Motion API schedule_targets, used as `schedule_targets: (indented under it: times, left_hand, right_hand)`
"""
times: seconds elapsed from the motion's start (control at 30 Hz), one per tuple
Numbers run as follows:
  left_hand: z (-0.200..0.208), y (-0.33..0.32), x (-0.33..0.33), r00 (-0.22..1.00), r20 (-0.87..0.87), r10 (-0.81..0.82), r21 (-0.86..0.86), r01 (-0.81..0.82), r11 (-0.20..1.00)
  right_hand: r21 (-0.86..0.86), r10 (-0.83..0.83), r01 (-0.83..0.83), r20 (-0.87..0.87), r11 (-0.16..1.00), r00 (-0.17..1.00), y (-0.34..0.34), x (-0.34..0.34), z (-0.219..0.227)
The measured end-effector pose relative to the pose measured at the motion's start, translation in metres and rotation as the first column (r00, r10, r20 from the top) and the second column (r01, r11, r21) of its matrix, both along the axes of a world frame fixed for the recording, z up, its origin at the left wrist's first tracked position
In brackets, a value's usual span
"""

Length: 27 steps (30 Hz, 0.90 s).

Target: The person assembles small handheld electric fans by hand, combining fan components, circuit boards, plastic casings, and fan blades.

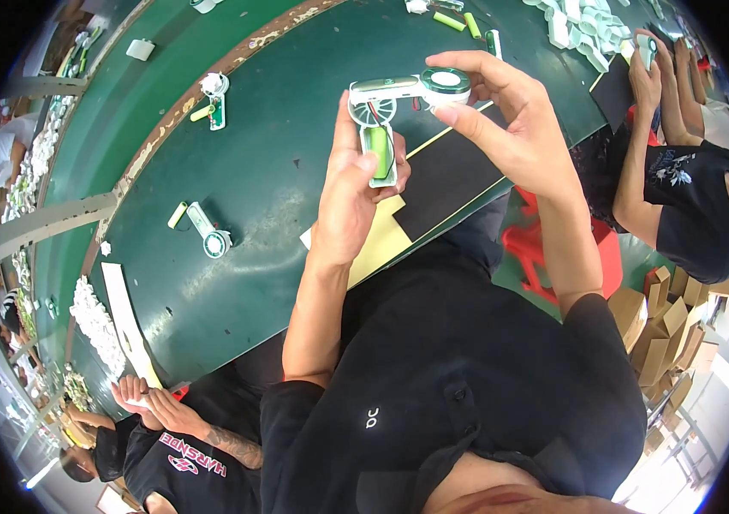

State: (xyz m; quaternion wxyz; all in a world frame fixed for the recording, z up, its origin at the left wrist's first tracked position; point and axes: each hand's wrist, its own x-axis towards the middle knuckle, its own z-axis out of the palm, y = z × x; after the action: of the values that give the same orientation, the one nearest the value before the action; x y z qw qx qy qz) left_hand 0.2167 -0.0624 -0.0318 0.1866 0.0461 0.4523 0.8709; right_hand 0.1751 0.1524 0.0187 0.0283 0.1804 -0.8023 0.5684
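Observation:
My left hand (345, 199) grips the lower half-shell of a small handheld fan (373, 113), with its round grille toward the top and a green cylindrical battery (380, 152) lying in its handle. Thumb and fingers of my right hand (525, 137) pinch the round head of the matching white-and-green half-shell (446, 80). That piece lies crosswise above the grille, its handle end close to my left fingers. Thin wires show between the two halves; whether the halves touch there, I cannot tell.
Two partly assembled fans (215, 243) (217, 103) with batteries lie to the left on the green table (270, 197). A black mat (454, 184) with yellow card is near my hands. White shells (583, 30) are heaped far right. Co-workers (681, 197) sit on both sides.

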Motion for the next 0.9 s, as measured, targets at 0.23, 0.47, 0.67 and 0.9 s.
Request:
schedule_targets:
  times: [0.23, 0.47, 0.67, 0.9]
  left_hand:
    - [0.008, -0.003, 0.009, 0.989, -0.123, -0.081, -0.099, 0.069, 0.993]
    - [0.008, -0.005, 0.010, 0.980, -0.129, -0.153, -0.229, 0.121, 0.966]
    - [0.000, -0.001, 0.013, 0.988, -0.092, -0.124, -0.169, 0.107, 0.980]
    - [-0.013, -0.006, 0.005, 0.994, 0.105, -0.007, 0.129, -0.006, 0.992]
  right_hand:
    - [-0.053, -0.026, 0.028, 0.025, 0.998, 0.999, 0.003, -0.002, 0.001]
    - [0.030, -0.029, 0.028, 0.028, 0.999, 0.999, 0.000, 0.002, 0.002]
    - [0.051, -0.054, 0.054, 0.011, 0.997, 0.998, -0.005, -0.001, -0.013]
    - [0.308, -0.089, 0.130, -0.146, 0.943, 0.985, -0.005, 0.007, -0.048]
